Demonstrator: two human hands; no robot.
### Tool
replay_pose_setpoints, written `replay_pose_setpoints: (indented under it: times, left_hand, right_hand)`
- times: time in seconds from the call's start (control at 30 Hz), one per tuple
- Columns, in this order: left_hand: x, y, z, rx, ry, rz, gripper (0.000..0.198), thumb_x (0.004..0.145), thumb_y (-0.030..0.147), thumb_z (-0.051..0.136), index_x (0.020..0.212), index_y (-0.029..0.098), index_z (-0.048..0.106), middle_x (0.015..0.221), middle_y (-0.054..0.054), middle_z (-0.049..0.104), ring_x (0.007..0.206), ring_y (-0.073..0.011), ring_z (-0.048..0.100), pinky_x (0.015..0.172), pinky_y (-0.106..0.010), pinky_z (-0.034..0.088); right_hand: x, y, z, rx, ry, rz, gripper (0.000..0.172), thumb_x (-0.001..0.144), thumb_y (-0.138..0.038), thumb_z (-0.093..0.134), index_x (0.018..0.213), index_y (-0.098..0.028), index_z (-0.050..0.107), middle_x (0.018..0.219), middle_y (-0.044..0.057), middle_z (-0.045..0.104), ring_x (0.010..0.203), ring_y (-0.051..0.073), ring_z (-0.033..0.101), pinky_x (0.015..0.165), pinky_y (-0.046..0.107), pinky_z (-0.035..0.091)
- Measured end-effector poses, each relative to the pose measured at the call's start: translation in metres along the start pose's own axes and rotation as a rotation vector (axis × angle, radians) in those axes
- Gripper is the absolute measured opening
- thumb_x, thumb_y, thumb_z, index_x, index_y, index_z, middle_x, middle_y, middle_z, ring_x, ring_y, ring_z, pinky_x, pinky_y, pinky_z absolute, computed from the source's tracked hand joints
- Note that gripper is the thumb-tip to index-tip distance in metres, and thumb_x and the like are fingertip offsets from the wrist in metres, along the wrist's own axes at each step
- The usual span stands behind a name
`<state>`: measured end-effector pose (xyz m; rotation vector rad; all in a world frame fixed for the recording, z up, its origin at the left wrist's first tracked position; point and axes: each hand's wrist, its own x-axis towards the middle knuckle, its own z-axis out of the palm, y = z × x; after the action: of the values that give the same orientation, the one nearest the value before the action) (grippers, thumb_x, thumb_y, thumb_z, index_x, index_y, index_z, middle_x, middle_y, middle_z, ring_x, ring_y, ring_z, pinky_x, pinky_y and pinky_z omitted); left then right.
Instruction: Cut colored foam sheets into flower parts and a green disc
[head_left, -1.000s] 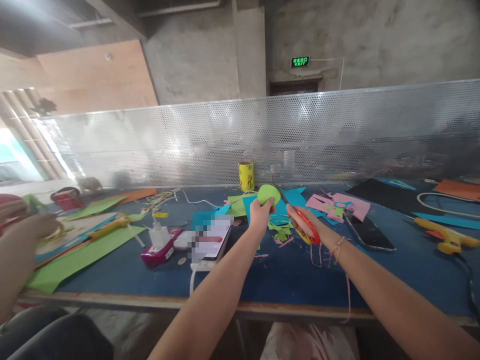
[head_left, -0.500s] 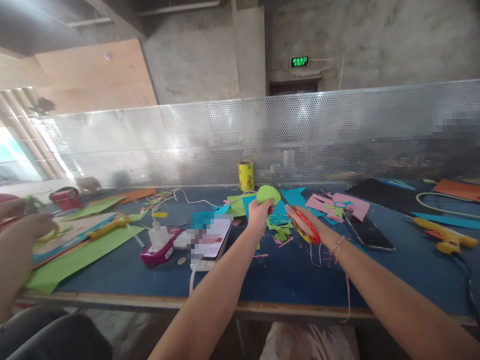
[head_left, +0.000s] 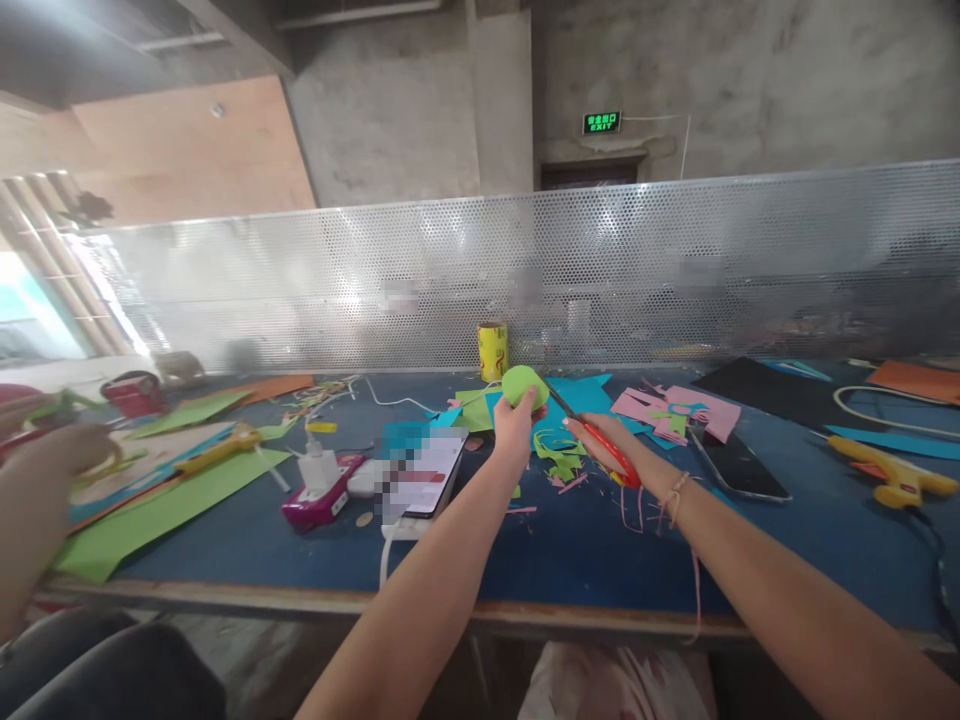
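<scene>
My left hand (head_left: pixel 516 420) pinches a rounded piece of light green paper (head_left: pixel 523 386) by its lower edge and holds it above the table. In my right hand (head_left: pixel 600 440) is a pair of scissors (head_left: pixel 616 455) with red handles, its dark blades pointing up and left at the right side of the green paper. Whether the blades touch the paper I cannot tell. Below and between my hands lie green paper scraps (head_left: pixel 562 462) and blue paper (head_left: pixel 589 395). Pink paper pieces (head_left: pixel 709 410) lie to the right of my right hand.
A yellow roll (head_left: pixel 493 350) stands by the perforated metal screen (head_left: pixel 420 270). A lit phone (head_left: pixel 435 475) and purple power socket (head_left: pixel 319 505) sit left, a dark phone (head_left: pixel 739 465) and yellow glue gun (head_left: pixel 892 470) right. Another person's hand (head_left: pixel 71 450) works at far left.
The green paper has turned and shifted slightly left in my left hand, now showing a rounder face. The scissors have tilted, and their blades show more clearly beside it.
</scene>
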<state>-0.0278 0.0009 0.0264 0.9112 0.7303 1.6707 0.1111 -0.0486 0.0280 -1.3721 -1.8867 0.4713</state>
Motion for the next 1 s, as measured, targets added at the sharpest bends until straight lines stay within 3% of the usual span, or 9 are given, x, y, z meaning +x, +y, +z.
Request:
replay_pose_setpoints:
  times: [0.2, 0.53, 0.8, 1.0]
  left_hand:
    - [-0.0010, -0.0005, -0.0004, 0.102, -0.023, 0.014, 0.024, 0.060, 0.027, 0.071, 0.074, 0.009, 0.062, 0.060, -0.002, 0.061, 0.049, -0.0085, 0.054, 0.052, -0.022, 0.047]
    - [-0.0063, -0.0042, 0.0021, 0.111, -0.080, -0.010, 0.021, 0.061, 0.024, 0.070, 0.074, 0.010, 0.063, 0.062, -0.004, 0.064, 0.051, -0.0115, 0.058, 0.054, -0.025, 0.049]
    - [-0.0073, -0.0039, 0.0032, 0.056, -0.087, -0.044, 0.023, 0.059, 0.024, 0.072, 0.075, 0.009, 0.063, 0.062, -0.004, 0.063, 0.050, -0.0106, 0.058, 0.056, -0.025, 0.050]
    - [-0.0062, -0.0032, 0.0029, 0.021, -0.072, -0.044, 0.022, 0.058, 0.023, 0.072, 0.073, 0.010, 0.062, 0.060, -0.003, 0.062, 0.052, -0.0108, 0.058, 0.056, -0.025, 0.049]
  right_hand:
    - [0.0028, 0.0015, 0.0013, -0.084, -0.008, 0.033, 0.045, 0.081, -0.058, 0.035, 0.063, -0.018, 0.046, 0.051, -0.001, 0.045, 0.046, 0.011, 0.045, 0.048, 0.025, 0.037]
    - [-0.0014, 0.0076, 0.0055, 0.219, -0.087, 0.074, 0.051, 0.079, -0.067, 0.030, 0.076, -0.019, 0.047, 0.051, -0.006, 0.041, 0.037, 0.008, 0.037, 0.038, 0.022, 0.032]
    - [0.0020, 0.0043, 0.0056, 0.049, -0.025, 0.045, 0.052, 0.082, -0.063, 0.025, 0.069, -0.019, 0.049, 0.047, -0.003, 0.044, 0.042, 0.011, 0.043, 0.043, 0.024, 0.035]
    - [0.0062, 0.0049, 0.0015, -0.103, 0.027, 0.010, 0.043, 0.078, -0.058, 0.038, 0.061, -0.019, 0.043, 0.050, -0.001, 0.045, 0.048, 0.013, 0.044, 0.048, 0.026, 0.034]
